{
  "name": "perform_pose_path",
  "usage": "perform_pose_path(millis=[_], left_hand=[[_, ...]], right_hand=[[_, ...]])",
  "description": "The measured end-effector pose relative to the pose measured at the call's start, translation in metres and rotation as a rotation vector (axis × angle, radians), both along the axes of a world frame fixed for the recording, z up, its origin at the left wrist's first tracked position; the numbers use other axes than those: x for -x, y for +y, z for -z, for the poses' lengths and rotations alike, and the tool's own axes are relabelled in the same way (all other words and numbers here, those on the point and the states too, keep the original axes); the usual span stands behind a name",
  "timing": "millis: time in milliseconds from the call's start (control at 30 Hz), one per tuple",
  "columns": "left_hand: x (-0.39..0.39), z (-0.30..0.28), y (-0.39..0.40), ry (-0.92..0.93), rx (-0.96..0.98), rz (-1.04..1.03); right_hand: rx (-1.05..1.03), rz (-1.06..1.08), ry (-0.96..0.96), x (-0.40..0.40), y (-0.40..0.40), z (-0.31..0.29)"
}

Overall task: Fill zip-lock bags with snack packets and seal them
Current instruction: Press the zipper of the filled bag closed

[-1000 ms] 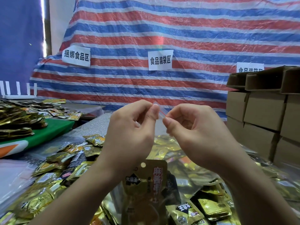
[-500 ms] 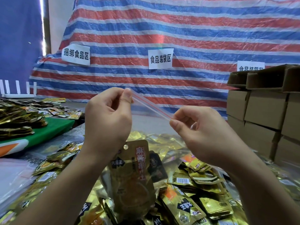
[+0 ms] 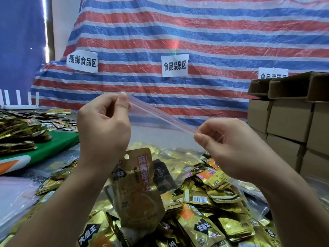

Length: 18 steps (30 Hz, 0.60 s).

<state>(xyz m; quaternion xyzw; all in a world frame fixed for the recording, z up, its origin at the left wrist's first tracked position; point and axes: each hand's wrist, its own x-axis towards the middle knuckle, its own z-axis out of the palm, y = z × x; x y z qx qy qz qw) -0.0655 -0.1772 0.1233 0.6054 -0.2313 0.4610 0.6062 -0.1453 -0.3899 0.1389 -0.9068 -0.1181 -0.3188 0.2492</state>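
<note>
A clear zip-lock bag [image 3: 160, 139] with a red seal line hangs between my two hands, raised above the table. My left hand [image 3: 103, 129] pinches the upper left end of the seal strip. My right hand [image 3: 229, 147] pinches the lower right end. Inside the bag hang gold and dark snack packets [image 3: 138, 189]. Under the bag lies a big heap of loose gold snack packets [image 3: 213, 220].
Stacked cardboard boxes [image 3: 292, 122] stand at the right. A green mat [image 3: 51, 147] with piled gold packets [image 3: 19, 132] lies at the left. Flat clear bags [image 3: 14, 196] rest at the near left. A striped tarp [image 3: 195, 41] with paper signs hangs behind.
My hands have drawn apart along the seal strip, the left going up and left, the right staying low. The bag's top now stretches out between them.
</note>
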Motion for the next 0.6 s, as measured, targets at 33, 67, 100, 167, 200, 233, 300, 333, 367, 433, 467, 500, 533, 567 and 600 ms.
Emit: perform_pose_path(millis=[33, 67, 100, 167, 200, 233, 300, 333, 367, 433, 467, 500, 533, 567, 600], left_hand=[[-0.0002, -0.0001, 0.0004, 0.000, 0.002, -0.004], [-0.0003, -0.0001, 0.0004, 0.003, 0.003, -0.004], [-0.0006, -0.0001, 0.0005, 0.007, 0.005, -0.002], [-0.0013, -0.0001, 0.0008, 0.012, 0.012, 0.002], [-0.0017, -0.0002, 0.0012, 0.014, 0.015, 0.004], [-0.0022, -0.0002, 0.0016, 0.014, 0.017, 0.004], [-0.0037, 0.0001, 0.0016, 0.012, 0.015, 0.005], [-0.0046, 0.0008, 0.0014, 0.011, 0.013, 0.006], [-0.0056, 0.0014, 0.0011, 0.011, 0.011, 0.009], [-0.0073, 0.0022, 0.0003, 0.020, -0.004, 0.031], [-0.0078, 0.0022, -0.0003, 0.029, -0.019, 0.051], [-0.0085, 0.0019, -0.0008, 0.036, -0.036, 0.074], [-0.0088, 0.0015, -0.0010, 0.040, -0.053, 0.095], [-0.0091, 0.0011, -0.0012, 0.042, -0.069, 0.110], [-0.0091, 0.0008, -0.0016, 0.044, -0.081, 0.123]], right_hand=[[0.002, -0.001, 0.003, 0.0006, -0.0007, -0.0005], [0.004, -0.001, 0.011, 0.0014, -0.0012, -0.0008], [0.005, -0.002, 0.018, 0.0020, -0.0018, -0.0012], [0.008, -0.006, 0.024, 0.0029, -0.0026, -0.0015], [0.010, -0.009, 0.023, 0.0034, -0.0025, -0.0017], [0.013, -0.011, 0.022, 0.0038, -0.0020, -0.0018], [0.023, -0.010, 0.021, 0.0044, -0.0009, -0.0015], [0.032, -0.007, 0.018, 0.0044, -0.0007, -0.0011], [0.044, -0.002, 0.013, 0.0039, -0.0006, -0.0009], [0.065, 0.009, 0.018, 0.0036, -0.0013, -0.0011], [0.069, 0.014, 0.042, 0.0037, -0.0016, -0.0012], [0.074, 0.022, 0.081, 0.0038, -0.0019, -0.0012], [0.085, 0.034, 0.125, 0.0037, -0.0020, -0.0011], [0.099, 0.051, 0.160, 0.0031, -0.0019, -0.0006], [0.108, 0.068, 0.175, 0.0029, -0.0008, -0.0005]])
